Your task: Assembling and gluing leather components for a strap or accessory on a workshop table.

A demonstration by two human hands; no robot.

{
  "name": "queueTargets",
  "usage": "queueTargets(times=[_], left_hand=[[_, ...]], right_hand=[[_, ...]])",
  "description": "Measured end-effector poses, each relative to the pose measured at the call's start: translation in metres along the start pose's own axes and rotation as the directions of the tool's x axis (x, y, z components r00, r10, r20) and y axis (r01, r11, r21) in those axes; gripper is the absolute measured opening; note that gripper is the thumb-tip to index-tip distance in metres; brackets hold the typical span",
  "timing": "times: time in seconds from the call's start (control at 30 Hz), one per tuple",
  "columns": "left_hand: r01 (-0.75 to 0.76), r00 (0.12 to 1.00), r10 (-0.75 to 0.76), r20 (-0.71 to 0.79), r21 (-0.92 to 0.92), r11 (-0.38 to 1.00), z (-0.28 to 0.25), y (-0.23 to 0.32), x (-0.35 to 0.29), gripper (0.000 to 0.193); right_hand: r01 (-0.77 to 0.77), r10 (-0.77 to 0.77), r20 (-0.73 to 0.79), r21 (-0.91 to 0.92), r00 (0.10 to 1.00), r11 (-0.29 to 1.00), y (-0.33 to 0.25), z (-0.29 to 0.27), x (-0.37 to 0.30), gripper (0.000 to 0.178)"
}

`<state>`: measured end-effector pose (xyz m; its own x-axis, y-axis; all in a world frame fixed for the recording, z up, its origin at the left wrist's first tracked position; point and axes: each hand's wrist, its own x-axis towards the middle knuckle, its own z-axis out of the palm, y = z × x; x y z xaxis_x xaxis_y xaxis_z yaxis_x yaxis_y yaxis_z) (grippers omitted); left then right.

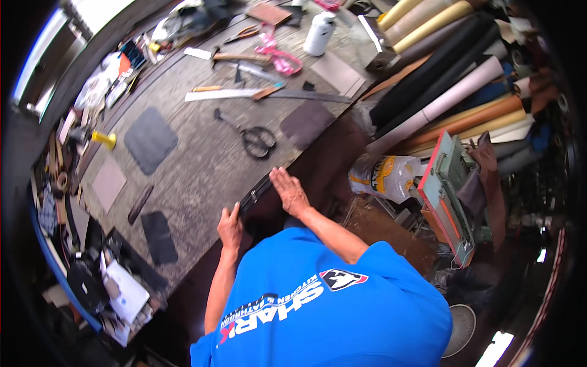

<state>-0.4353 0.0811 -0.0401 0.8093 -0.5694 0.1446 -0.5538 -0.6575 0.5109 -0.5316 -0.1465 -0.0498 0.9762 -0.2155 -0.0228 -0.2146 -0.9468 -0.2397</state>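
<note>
Strip (pixel 254 196), black, is at the desk (pixel 199 174) edge; right hand (pixel 291 194) at its three o'clock, fingers straight, together; left hand (pixel 230 229) at seven, grip unclear. Even pressure would likely keep it flat.

The person wore a bright blue short-sleeved fabric shirt (pixel 367 315) bearing mostly white lettering (pixel 280 311) and a black, red-edged angular emblem (pixel 344 279).

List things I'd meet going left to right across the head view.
Yellow object → rounded grey sheet → left hand → black piece → right hand → plastic bag.
</note>
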Motion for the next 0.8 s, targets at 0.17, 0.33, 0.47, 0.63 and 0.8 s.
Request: queueTargets(times=[0.17,0.33,0.47,0.63,0.8], left_hand=[[-0.005,0.999,0.004,0.04,0.007,1.0,0.0,0.005,0.001,0.037],[0.096,0.995,-0.095,0.036,-0.027,0.995,-0.004,0.013,0.002,0.035],[0.176,0.984,-0.176,-0.018,-0.008,0.984,-0.003,0.023,0.004,0.033],[0.515,0.851,-0.526,-0.02,-0.173,0.84,0.005,0.02,-0.001,0.026],[0.642,0.761,-0.648,-0.024,-0.104,0.759,0.004,0.03,0.01,0.018]], right_hand=[[0.081,-0.081,0.013,-0.077,0.997,0.994,0.016,-0.004,-0.001,0.07],[0.204,-0.079,-0.395,0.285,0.915,0.937,0.094,-0.074,0.036,0.037],[-0.245,0.427,-0.571,0.37,0.702,0.896,0.29,-0.132,0.08,0.011],[-0.289,0.325,-0.436,0.149,0.839,0.946,0.475,-0.168,0.126,0.021],[-0.272,0.271,-0.296,0.038,0.916,0.962,0.542,-0.173,0.163,0.032]])
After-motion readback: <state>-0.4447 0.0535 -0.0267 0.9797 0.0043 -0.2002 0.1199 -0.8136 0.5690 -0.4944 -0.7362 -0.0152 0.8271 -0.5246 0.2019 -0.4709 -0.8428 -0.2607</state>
